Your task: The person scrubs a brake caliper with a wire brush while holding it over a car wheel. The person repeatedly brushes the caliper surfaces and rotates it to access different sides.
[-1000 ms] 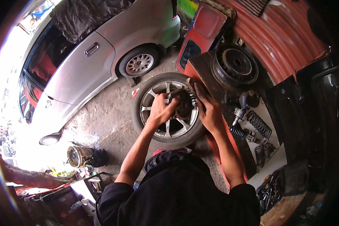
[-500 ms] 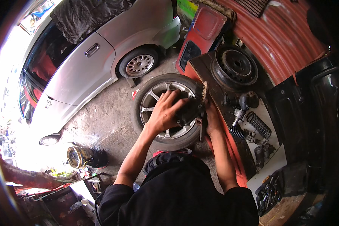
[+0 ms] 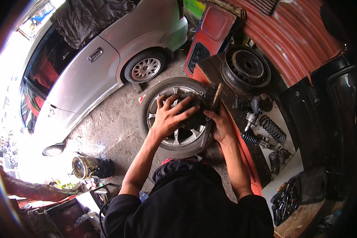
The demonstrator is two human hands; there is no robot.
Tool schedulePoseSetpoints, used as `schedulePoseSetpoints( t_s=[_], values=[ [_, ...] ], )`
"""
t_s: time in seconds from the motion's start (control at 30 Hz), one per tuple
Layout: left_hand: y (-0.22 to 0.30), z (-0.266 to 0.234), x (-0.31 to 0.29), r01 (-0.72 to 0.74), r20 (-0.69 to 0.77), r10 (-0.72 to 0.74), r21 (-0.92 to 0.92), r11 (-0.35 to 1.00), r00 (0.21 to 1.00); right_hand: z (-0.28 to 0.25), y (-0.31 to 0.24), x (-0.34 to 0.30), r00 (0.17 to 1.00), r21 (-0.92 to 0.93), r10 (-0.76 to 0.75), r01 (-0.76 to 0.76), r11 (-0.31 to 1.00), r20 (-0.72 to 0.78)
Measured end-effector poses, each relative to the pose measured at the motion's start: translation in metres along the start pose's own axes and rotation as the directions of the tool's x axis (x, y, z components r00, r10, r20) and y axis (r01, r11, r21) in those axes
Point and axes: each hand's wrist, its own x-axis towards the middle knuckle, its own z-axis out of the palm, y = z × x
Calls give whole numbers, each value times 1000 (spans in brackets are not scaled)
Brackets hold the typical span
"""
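In front of me lies a car wheel, its tyre black and its spoked rim silver. Above the rim, my left hand is spread over a dark, rounded metal part and grips it; the hand hides much of its shape. My right hand is closed around a wire brush with a long, narrow handle. The brush stands at a slant along the right side of the part, bristled end pointing away from me. Whether the bristles touch the metal I cannot tell.
A silver car stands at the left. On the bench at right are a steel rim, coil springs and other metal parts. A tool pouch is at lower right; a bucket stands on the floor at lower left.
The left hand's fingers have spread wider, and the dark part has turned beneath them. The brush leans more to the right at its far end, and the right thumb now shows beside it.
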Motion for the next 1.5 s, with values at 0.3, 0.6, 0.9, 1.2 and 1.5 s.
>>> schedulePoseSetpoints(
  t_s=[0.3,0.6,0.9,1.2,1.5],
  values=[
    [-17,-14,11,478,320,-374,-369,797,871,-19,8,15,995,68,10,-4,998,-99],
    [-17,15,-22,523,710,-367,-697,-491,601,-30,-7,28,996,-372,30,2,928,80],
    [-1,34,-38,466,823,-459,-568,-678,336,-18,-14,37,988,-476,139,-93,875,63],
    [7,68,-47,48,857,-369,-412,-910,361,-25,-6,36,982,-278,67,-115,954,-174],
    [-3,62,-58,-25,739,-415,-476,-879,531,-27,-3,-4,987,-596,-60,-42,802,-151]
  ],
)
